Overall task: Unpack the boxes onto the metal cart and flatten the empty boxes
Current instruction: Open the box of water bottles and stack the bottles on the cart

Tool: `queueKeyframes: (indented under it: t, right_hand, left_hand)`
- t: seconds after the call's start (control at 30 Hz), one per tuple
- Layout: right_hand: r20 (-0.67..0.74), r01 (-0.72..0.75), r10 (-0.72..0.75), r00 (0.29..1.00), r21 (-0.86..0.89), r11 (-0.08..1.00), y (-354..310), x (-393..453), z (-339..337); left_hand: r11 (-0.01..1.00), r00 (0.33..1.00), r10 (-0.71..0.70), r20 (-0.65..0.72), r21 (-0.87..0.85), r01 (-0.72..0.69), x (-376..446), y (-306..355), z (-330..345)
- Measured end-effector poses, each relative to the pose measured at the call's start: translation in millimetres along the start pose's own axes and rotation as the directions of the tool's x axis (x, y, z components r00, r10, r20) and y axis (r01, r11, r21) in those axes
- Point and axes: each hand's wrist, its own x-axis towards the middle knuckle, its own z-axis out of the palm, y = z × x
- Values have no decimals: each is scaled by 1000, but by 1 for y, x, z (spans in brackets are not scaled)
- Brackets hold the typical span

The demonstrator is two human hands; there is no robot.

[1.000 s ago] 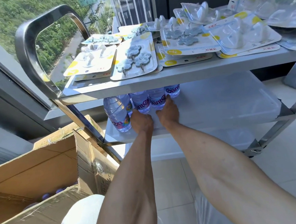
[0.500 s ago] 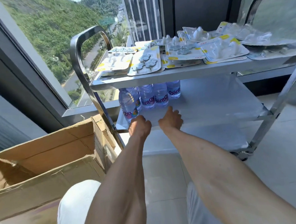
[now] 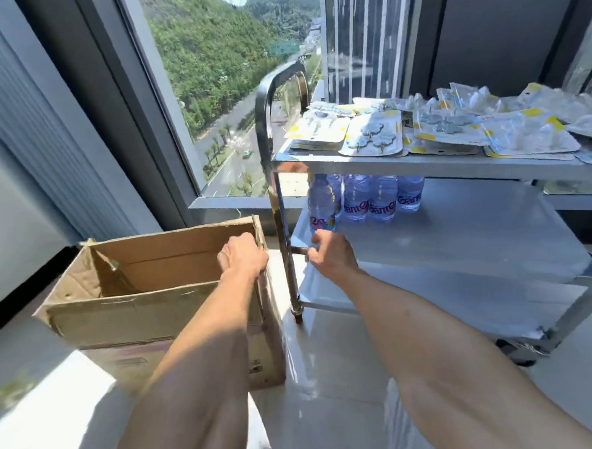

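Open brown cardboard box (image 3: 161, 293) (flaps up), left hand (image 3: 243, 256) gripping its rim, right hand (image 3: 328, 253) loosely curled, empty

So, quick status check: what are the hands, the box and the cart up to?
Left hand grips the cardboard box rim. Right hand curled at the metal cart middle shelf edge, holding nothing visible. Water bottles shelved. Cart post stands between the hands.

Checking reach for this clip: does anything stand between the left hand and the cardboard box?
Nothing visible does. The left hand already grips the right rim of the open cardboard box. The metal cart's upright post stands beside that rim, between the two hands, not in the way.
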Motion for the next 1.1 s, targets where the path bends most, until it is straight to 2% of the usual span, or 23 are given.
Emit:
queueKeyframes:
  t: [0.07,0.13,0.2,0.27,0.3,0.37,0.4,0.43,0.47,0.53,0.57,0.63,0.73,0.77,0.83,0.9,1.1]
  right_hand:
    - [45,76,-74,996,-39,996,-38,4,13]
    - [130,189,-177,976,-82,979,-72,6,28]
    - [205,242,-219,954,-94,966,-103,9,45]
    - [229,233,-208,951,-89,968,-128,12,63]
    - [227,219,-197,954,-80,972,-136,15,70]
    - [267,218,-193,944,-65,974,-148,17,89]
    - [313,221,-188,931,-76,972,-151,15,98]
    - [371,220,-170,913,-95,971,-151,13,107]
    - [436,215,-145,888,-116,970,-149,11,114]
    - [546,217,-97,832,-161,963,-145,4,133]
    - [582,226,-79,809,-185,956,-145,1,141]
    - [623,239,-60,780,-207,949,-143,-2,154]
    - [633,229,-28,773,-238,944,-140,-7,170]
    - [632,222,-16,775,-249,943,-139,-8,175]
    - [638,214,12,770,-276,937,-136,-11,182]
    - [645,218,21,764,-289,932,-133,-11,190]
    - [586,173,30,810,-287,942,-135,1,212]
  left_hand:
    - [995,983,-21,180,102,2,6,-36,-12]
    - [983,912,-21,410,175,-56,8,-71,-19]
    - [976,851,-34,525,200,-84,8,-100,-19]
    - [983,807,-41,589,168,-73,10,-120,-18]
    - [992,753,-65,654,127,-24,10,-125,-20]
    - [986,556,-127,822,42,162,8,-137,-15]
    - [979,476,-133,870,40,199,5,-144,-10]
    - [980,461,-140,877,56,192,1,-150,-3]
    - [983,516,-157,842,84,161,-4,-157,4]
    - [985,697,-170,697,131,109,-14,-177,21]
    - [983,747,-181,640,146,113,-18,-186,26]
    - [972,764,-227,604,195,134,-21,-204,29]
    - [949,707,-309,636,248,193,-24,-221,30]
    - [947,708,-317,631,249,203,-25,-224,32]
    - [944,740,-317,594,268,190,-28,-229,35]
    - [932,803,-315,506,324,162,-29,-232,39]
    - [921,891,-348,293,283,267,-2,-249,47]
